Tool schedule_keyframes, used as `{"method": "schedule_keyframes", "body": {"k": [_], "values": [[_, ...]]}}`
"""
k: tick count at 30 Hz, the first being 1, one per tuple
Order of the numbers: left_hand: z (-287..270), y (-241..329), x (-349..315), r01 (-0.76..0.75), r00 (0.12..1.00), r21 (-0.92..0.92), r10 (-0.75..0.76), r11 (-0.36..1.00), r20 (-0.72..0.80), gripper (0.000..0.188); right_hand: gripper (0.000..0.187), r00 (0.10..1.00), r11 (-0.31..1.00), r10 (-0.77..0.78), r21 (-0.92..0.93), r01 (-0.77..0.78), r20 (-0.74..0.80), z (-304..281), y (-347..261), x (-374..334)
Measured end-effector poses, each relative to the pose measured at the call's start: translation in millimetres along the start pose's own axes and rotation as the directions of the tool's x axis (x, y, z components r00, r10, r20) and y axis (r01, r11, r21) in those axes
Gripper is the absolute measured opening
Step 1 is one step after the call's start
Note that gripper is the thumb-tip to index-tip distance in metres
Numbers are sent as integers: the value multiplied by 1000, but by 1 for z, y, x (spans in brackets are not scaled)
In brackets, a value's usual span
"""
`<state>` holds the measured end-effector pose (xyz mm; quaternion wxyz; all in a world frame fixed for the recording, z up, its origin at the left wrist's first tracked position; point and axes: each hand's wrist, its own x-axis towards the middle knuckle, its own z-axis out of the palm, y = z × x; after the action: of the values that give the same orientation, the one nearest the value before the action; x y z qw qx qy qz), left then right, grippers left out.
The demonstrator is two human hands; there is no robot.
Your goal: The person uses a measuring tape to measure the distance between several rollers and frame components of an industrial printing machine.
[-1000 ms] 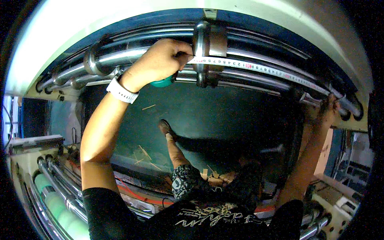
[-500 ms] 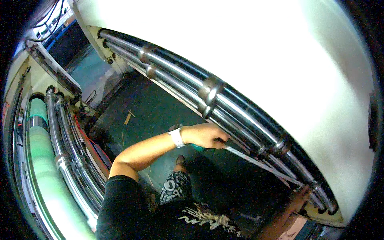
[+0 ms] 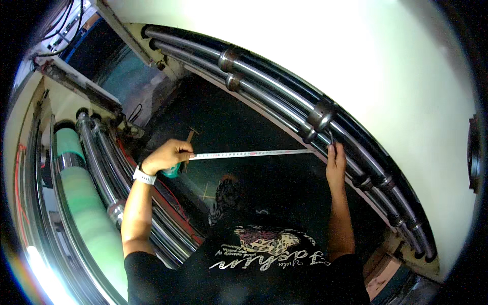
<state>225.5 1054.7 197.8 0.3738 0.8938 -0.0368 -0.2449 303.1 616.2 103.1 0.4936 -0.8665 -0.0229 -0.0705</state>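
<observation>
- Left hand point(image 3: 170, 154): fingers curled closed round a tape measure point(image 3: 173, 172); its green case shows just below the fingers, thumb and forefinger at the start of the strip.
- Tape strip point(image 3: 251, 153): white, drawn out nearly straight from the left hand across to the rods on the right, above the dark floor point(image 3: 213, 122).
- Far end of strip: visible as far as the edge by the rods, just beside the right hand point(image 3: 336, 157); contact there cannot be told.
- Right hand: raised, fingers close together and pointing up at the rods; a thin dark shape at the fingertips, too small to tell whether gripped.
- Metal rods point(image 3: 274, 84): shiny, bearing rusty collars; one large collar point(image 3: 321, 117) sits just above the right fingertips.
- White watch point(image 3: 144, 176) on left wrist.
- Green roller point(image 3: 84, 198): at left, well apart from the right hand.
</observation>
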Motion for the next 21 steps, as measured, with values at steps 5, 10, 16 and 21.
{"method": "schedule_keyframes", "body": {"k": [5, 10, 16, 21], "values": [[-47, -103, 11, -71, 997, 182, 77, 981, -26, 15, 18, 975, 998, -29, 60, 16, 218, 97, -108, 35], [-98, -213, 86, -298, 944, 197, 319, 934, -82, 15, 15, 952, 942, -69, 334, -37, 299, 244, -174, 118], [-174, -276, 127, -198, 972, 90, 183, 976, 146, 14, 18, 936, 787, 198, 522, -328, 291, 336, -182, 189], [-201, -341, 160, -260, 954, -8, 258, 966, 149, 17, 21, 910, 527, 250, 743, -413, 330, 362, -193, 202]]}}
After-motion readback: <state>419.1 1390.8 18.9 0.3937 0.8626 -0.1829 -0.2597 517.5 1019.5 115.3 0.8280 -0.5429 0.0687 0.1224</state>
